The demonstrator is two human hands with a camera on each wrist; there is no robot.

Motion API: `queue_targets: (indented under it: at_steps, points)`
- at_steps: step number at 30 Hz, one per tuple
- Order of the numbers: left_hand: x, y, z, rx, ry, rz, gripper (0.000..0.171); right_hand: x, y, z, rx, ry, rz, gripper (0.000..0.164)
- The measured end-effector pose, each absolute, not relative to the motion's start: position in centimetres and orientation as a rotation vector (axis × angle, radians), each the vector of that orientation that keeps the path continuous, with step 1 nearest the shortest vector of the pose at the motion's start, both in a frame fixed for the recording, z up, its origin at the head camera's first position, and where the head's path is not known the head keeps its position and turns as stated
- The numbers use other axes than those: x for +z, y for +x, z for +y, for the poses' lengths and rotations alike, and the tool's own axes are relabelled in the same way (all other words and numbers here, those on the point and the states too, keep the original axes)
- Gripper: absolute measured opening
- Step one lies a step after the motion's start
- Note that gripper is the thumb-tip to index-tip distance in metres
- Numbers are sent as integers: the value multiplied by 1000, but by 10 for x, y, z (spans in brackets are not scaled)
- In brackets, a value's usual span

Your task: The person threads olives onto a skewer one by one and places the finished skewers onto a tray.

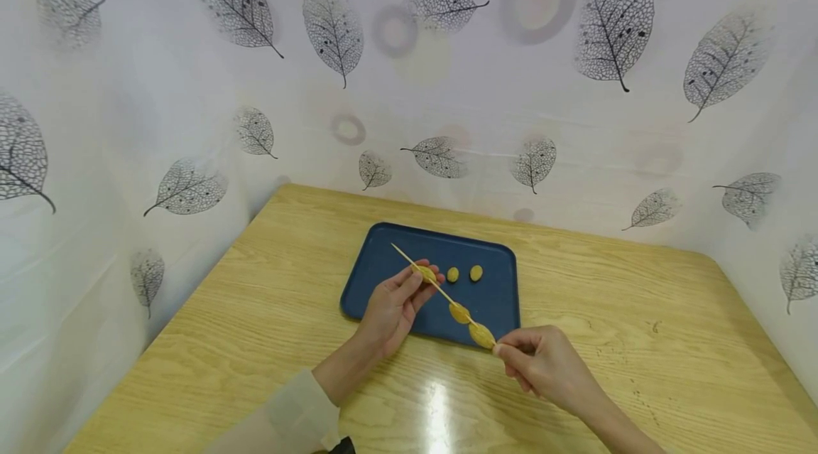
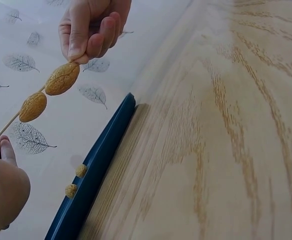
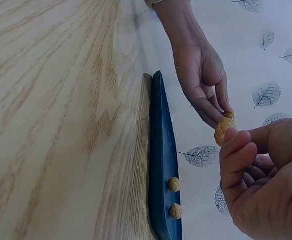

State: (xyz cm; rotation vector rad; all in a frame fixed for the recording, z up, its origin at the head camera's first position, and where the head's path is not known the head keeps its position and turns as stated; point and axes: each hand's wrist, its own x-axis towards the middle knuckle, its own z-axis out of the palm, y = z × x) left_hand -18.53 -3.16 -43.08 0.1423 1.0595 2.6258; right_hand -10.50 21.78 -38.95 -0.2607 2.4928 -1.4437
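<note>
At four o'clock of the tray (image 1: 500, 290), the right hand (image 1: 543, 366) pinches one end of a stick (image 1: 442, 290) carrying two wrinkled lumps (image 1: 460, 312). At eight, the left hand (image 1: 393, 308) holds a third lump (image 1: 427, 273) between thumb and fingers. Beyond, two loose lumps (image 1: 476, 273) sit around two o'clock.

Thin pale skewer (image 1: 441, 289), held slantwise, two wrinkled yellow pieces (image 1: 459, 312) threaded near one end
</note>
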Motion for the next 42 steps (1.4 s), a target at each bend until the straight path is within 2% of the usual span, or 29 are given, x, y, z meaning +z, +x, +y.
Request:
queue_targets:
  at_steps: [42]
  points:
    - [-433,-180,-26,2617,121,1096,32,-393,-112,215,-1501,-287,2461,21]
